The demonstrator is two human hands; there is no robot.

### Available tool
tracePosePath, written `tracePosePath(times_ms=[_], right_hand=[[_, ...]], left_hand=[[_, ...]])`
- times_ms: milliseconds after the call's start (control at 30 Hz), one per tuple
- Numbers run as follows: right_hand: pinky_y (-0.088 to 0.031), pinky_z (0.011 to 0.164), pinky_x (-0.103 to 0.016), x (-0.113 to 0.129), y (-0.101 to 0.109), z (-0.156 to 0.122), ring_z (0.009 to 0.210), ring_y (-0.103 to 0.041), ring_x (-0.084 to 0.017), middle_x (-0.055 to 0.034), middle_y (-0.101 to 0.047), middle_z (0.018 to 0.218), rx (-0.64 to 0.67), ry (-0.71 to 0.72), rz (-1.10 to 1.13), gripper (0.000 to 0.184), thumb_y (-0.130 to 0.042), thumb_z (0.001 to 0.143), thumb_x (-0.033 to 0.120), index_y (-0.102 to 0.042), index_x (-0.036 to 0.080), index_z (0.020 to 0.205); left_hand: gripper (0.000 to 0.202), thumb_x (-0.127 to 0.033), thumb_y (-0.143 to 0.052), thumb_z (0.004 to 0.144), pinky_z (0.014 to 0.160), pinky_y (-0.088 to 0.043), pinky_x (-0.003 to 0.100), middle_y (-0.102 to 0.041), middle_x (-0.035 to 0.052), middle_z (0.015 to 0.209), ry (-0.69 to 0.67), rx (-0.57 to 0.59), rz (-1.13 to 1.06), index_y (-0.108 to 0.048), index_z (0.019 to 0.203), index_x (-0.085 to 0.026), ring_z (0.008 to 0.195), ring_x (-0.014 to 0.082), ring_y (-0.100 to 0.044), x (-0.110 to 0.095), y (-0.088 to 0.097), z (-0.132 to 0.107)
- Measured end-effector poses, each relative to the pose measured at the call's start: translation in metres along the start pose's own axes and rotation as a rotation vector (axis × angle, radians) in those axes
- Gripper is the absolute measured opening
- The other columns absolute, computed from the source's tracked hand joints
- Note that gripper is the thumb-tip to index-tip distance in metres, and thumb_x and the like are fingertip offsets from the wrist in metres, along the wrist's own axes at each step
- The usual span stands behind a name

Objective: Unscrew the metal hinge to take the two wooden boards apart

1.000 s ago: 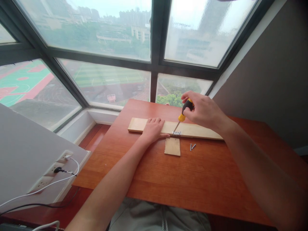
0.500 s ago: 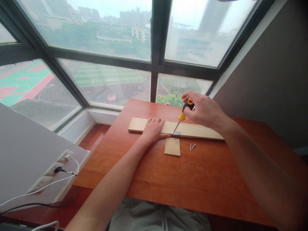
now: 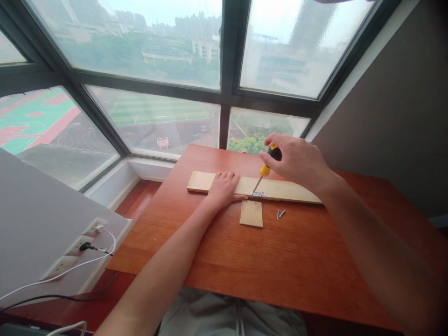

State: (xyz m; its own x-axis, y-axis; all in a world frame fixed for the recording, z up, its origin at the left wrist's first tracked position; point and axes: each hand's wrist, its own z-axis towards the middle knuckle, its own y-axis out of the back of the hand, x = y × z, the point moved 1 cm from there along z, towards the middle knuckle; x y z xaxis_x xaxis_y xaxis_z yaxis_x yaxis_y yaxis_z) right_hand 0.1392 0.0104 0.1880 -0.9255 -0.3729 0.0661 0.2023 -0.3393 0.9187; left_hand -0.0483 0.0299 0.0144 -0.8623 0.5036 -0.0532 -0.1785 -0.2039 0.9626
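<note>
A long pale wooden board (image 3: 280, 187) lies across the table. My left hand (image 3: 224, 189) grips it left of centre, fingers over the top and thumb along the front edge. A small metal hinge (image 3: 257, 194) sits at the board's front edge, just right of my thumb. My right hand (image 3: 296, 161) holds a yellow-and-black screwdriver (image 3: 265, 170) by its handle, fingers partly loosened around it. The screwdriver leans to the right, its tip at the left part of the hinge. A small thin wooden piece (image 3: 251, 214) with little holes lies in front of the hinge.
Two screws (image 3: 280, 214) lie on the reddish-brown table (image 3: 224, 261) to the right of the small wooden piece. Windows (image 3: 154, 116) rise behind the table. At left, wall sockets (image 3: 79, 246) carry plugged-in white and black cables.
My right hand has shifted its fingers on the screwdriver handle, the thumb now extended further left. The screwdriver tip stays at the hinge. My left hand and the board stay in place.
</note>
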Motion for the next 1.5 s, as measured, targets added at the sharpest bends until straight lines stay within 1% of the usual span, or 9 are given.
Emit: tracePosePath(times_ms=[100, 233, 467, 667, 867, 933, 1133, 1267, 1500], right_hand=[[-0.038, 0.060, -0.033, -0.0015, -0.0014, 0.0011, 0.078, -0.063, -0.024, -0.0056, -0.071, 0.092, 0.003, -0.009, 0.016, 0.025, -0.050, 0.089, 0.040, -0.065, 0.025, 0.101], [-0.040, 0.061, -0.031, -0.0023, -0.0008, 0.0008, 0.084, -0.064, -0.022, -0.0039, -0.071, 0.105, 0.037, 0.048, 0.138, 0.030, -0.056, 0.079, 0.024, -0.061, 0.024, 0.109], [-0.034, 0.057, -0.033, -0.0013, 0.0005, 0.0011, 0.072, -0.060, -0.023, -0.0054, -0.069, 0.083, 0.018, -0.045, -0.016, 0.025, -0.048, 0.090, 0.044, -0.063, 0.025, 0.094], [-0.041, 0.063, -0.031, -0.0012, -0.0001, -0.0004, 0.086, -0.063, -0.021, -0.0040, -0.070, 0.108, 0.036, 0.058, 0.168, 0.032, -0.055, 0.077, 0.022, -0.060, 0.023, 0.109], [-0.036, 0.057, -0.033, 0.0012, -0.0015, -0.0001, 0.073, -0.062, -0.023, -0.0046, -0.071, 0.087, -0.027, -0.047, 0.003, 0.028, -0.050, 0.088, 0.045, -0.065, 0.025, 0.100], [-0.035, 0.057, -0.033, 0.0012, -0.0008, 0.0001, 0.072, -0.062, -0.023, -0.0041, -0.071, 0.084, -0.012, -0.055, -0.012, 0.026, -0.049, 0.089, 0.042, -0.065, 0.026, 0.102], [-0.040, 0.061, -0.032, 0.0013, 0.0022, -0.0005, 0.085, -0.064, -0.023, -0.0043, -0.070, 0.109, 0.032, 0.013, 0.051, 0.033, -0.056, 0.082, 0.032, -0.062, 0.026, 0.114], [-0.039, 0.060, -0.034, 0.0004, 0.0007, 0.0009, 0.078, -0.064, -0.026, -0.0066, -0.072, 0.093, 0.007, -0.047, -0.017, 0.031, -0.048, 0.090, 0.046, -0.066, 0.025, 0.105], [-0.045, 0.069, -0.032, -0.0034, -0.0005, 0.0001, 0.097, -0.064, -0.024, -0.0048, -0.068, 0.119, 0.019, 0.045, 0.145, 0.042, -0.057, 0.077, 0.023, -0.060, 0.025, 0.119]], left_hand=[[0.067, -0.073, -0.049, 0.082, 0.094, -0.032, 0.041, -0.057, 0.0146, 0.112, 0.003, -0.006, -0.009, -0.053, 0.121, -0.018, 0.105, 0.0309, -0.052, 0.0002, -0.0006, -0.0001], [0.066, -0.072, -0.052, 0.081, 0.096, -0.031, 0.042, -0.057, 0.0146, 0.115, 0.017, 0.008, -0.013, -0.053, 0.122, -0.020, 0.106, 0.0310, -0.051, 0.0003, -0.0006, -0.0005], [0.069, -0.072, -0.050, 0.082, 0.098, -0.030, 0.041, -0.055, 0.0150, 0.119, -0.001, 0.003, -0.034, -0.050, 0.126, -0.018, 0.111, 0.0309, -0.050, 0.0023, -0.0009, -0.0016], [0.065, -0.068, -0.048, 0.086, 0.099, -0.030, 0.042, -0.055, 0.0153, 0.120, -0.007, -0.010, -0.033, -0.049, 0.127, -0.018, 0.110, 0.0303, -0.050, 0.0028, -0.0022, -0.0025], [0.064, -0.068, -0.047, 0.087, 0.100, -0.030, 0.042, -0.056, 0.0153, 0.120, -0.002, -0.004, -0.025, -0.050, 0.126, -0.018, 0.110, 0.0301, -0.050, 0.0023, -0.0016, -0.0020], [0.063, -0.068, -0.048, 0.086, 0.100, -0.030, 0.042, -0.056, 0.0150, 0.120, 0.000, -0.001, -0.033, -0.050, 0.126, -0.019, 0.110, 0.0302, -0.050, 0.0022, -0.0013, -0.0019], [0.062, -0.068, -0.050, 0.085, 0.100, -0.029, 0.042, -0.056, 0.0145, 0.119, 0.011, 0.003, -0.039, -0.051, 0.125, -0.020, 0.110, 0.0305, -0.050, 0.0016, -0.0006, -0.0020], [0.062, -0.068, -0.048, 0.085, 0.100, -0.030, 0.042, -0.056, 0.0146, 0.119, 0.005, 0.001, -0.036, -0.051, 0.124, -0.019, 0.110, 0.0303, -0.051, 0.0017, -0.0006, -0.0021], [0.062, -0.066, -0.051, 0.085, 0.101, -0.029, 0.044, -0.056, 0.0155, 0.121, 0.007, -0.003, -0.041, -0.050, 0.127, -0.019, 0.112, 0.0311, -0.050, 0.0023, -0.0021, -0.0022]])
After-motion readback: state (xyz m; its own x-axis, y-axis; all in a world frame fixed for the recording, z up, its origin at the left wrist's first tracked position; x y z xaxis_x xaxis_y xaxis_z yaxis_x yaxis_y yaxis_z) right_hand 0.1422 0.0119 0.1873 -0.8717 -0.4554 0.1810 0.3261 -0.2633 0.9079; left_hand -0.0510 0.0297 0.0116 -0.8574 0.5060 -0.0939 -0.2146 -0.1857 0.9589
